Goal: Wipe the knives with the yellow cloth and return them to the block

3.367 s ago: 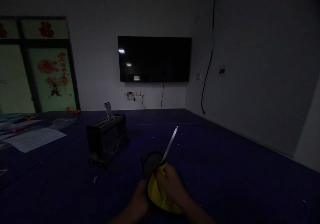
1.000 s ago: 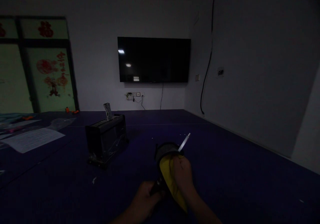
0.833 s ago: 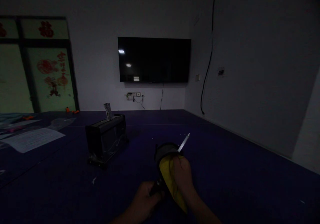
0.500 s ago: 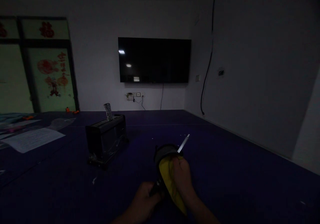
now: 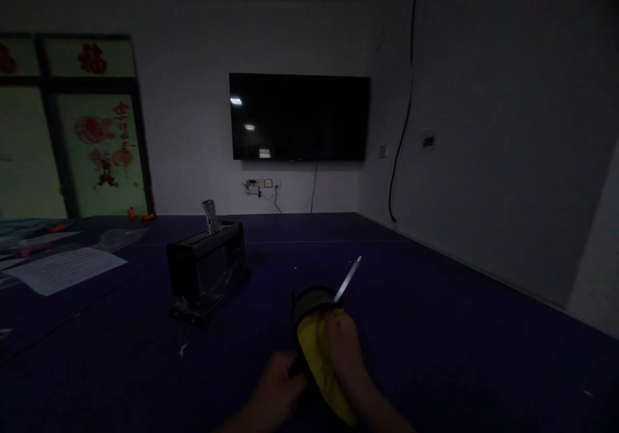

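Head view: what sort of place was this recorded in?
Probably a room in a home or small office; the dim light leaves its exact use unclear. A large television hangs on the wall, sockets sit below it, and red decorations mark a pale door at left.

You face a dim room: pale back wall [image 5: 188,117], black TV [image 5: 300,123] mounted, bright reflections on its screen, sockets [image 5: 267,183] below. Dark-framed doors [image 5: 102,144] left, red decorations [image 5: 91,130]. Right wall [image 5: 498,136], hanging black cable [image 5: 402,137]. Dark purple surface [image 5: 435,330] spread before you.
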`<state>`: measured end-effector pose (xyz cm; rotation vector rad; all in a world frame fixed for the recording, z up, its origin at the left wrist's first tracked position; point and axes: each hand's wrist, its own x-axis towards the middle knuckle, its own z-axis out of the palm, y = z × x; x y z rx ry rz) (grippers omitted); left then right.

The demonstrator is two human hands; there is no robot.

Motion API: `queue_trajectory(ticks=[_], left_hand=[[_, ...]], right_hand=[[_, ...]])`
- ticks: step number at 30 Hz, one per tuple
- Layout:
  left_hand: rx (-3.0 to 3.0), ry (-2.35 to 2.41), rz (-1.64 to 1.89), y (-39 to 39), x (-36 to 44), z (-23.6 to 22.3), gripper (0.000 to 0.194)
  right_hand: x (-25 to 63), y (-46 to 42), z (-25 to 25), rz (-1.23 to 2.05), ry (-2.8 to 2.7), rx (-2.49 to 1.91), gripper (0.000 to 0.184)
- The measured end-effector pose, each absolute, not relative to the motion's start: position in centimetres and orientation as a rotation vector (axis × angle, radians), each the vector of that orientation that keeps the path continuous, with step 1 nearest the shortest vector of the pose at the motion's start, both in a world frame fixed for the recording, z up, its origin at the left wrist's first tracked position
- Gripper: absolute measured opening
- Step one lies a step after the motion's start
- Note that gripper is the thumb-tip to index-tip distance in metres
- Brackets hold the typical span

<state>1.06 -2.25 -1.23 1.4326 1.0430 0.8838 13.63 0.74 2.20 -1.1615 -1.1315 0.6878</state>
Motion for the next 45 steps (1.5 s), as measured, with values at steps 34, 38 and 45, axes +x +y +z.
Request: queue_trajectory(ticks=[34,38,45], left_hand=[[1.629,1.017,0.903,-1.8,0.2,-1.9,0.039],[1.621,1.034,0.887,-1.9,0.2,-1.8,0.040],[1.584,1.029,0.874,-2.0,0.3,-1.4,0.041]], right_hand=[[17.7,1.7,5.4,0.729,-0.727,-0.953,0.031],[17.8,1.9,5.1,0.706,-0.732,-0.962,0.033],[17.2,1.7,4.9,0.749,-0.776,-0.959,0.030]])
